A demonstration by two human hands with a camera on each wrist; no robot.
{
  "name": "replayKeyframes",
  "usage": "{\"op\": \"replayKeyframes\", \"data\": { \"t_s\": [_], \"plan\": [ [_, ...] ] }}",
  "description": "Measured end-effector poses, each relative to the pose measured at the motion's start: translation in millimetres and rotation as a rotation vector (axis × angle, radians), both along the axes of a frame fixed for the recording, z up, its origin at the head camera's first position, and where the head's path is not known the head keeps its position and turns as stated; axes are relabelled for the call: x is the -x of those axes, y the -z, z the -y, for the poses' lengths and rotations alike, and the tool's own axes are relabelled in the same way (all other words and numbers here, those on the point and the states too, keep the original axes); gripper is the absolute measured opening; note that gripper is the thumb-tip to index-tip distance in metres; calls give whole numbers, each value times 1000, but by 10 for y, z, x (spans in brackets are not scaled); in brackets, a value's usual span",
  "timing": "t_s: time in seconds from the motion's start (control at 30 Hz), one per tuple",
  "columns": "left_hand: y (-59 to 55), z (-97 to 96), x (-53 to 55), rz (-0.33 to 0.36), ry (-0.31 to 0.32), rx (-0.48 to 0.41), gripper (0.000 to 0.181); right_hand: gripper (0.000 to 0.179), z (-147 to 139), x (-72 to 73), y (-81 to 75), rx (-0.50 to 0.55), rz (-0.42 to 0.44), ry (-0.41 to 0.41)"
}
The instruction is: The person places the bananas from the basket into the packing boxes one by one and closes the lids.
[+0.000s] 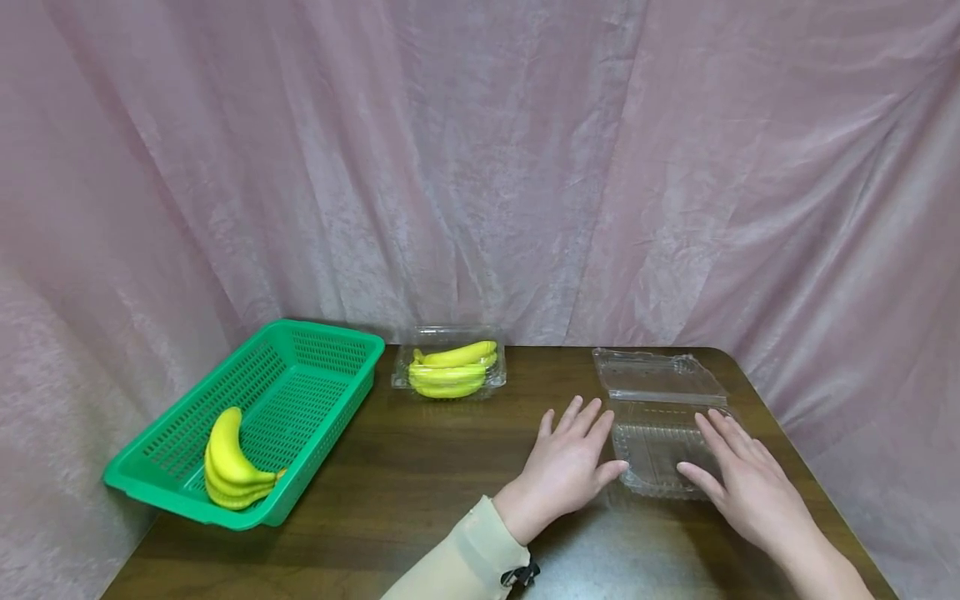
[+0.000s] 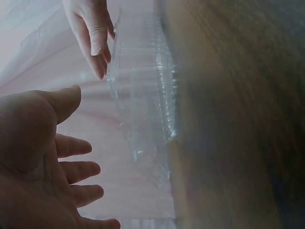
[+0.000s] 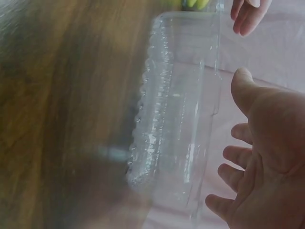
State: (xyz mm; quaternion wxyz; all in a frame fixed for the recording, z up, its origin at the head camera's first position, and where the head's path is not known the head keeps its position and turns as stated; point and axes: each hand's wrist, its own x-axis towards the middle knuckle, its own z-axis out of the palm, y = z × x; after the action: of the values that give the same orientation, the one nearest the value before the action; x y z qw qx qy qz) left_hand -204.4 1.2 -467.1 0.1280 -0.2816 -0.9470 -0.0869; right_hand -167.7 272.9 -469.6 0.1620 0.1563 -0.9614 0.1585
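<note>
A clear plastic clamshell box (image 1: 660, 454) lies on the right of the table, its lid (image 1: 660, 375) folded back toward the curtain. I see no fruit inside it. At the box's left side is my left hand (image 1: 564, 462), fingers spread and straight, holding nothing. My right hand (image 1: 753, 483) hovers by the box's right side, fingers extended and nothing in them. Both wrist views show the hands apart from the box wall. Whether a fingertip touches the rim is hard to tell in the head view.
A green basket (image 1: 341, 417) on the left holds a bunch of bananas (image 1: 228, 462). At the back middle stands another clear clamshell box (image 1: 450, 335) with bananas (image 1: 450, 371) in it. A pink curtain (image 1: 487, 167) hangs behind the brown wooden table (image 1: 420, 467).
</note>
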Motion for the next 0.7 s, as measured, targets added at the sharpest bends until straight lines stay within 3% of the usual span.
{"op": "replayKeyframes", "data": {
  "t_s": [0.47, 0.7],
  "plan": [
    [53, -61, -38, 12, 18, 36, 72, 82, -85, -16, 50, -3, 36, 13],
    [68, -59, -45, 24, 20, 43, 73, 82, -138, -32, 69, 4, 100, 31]
  ]
}}
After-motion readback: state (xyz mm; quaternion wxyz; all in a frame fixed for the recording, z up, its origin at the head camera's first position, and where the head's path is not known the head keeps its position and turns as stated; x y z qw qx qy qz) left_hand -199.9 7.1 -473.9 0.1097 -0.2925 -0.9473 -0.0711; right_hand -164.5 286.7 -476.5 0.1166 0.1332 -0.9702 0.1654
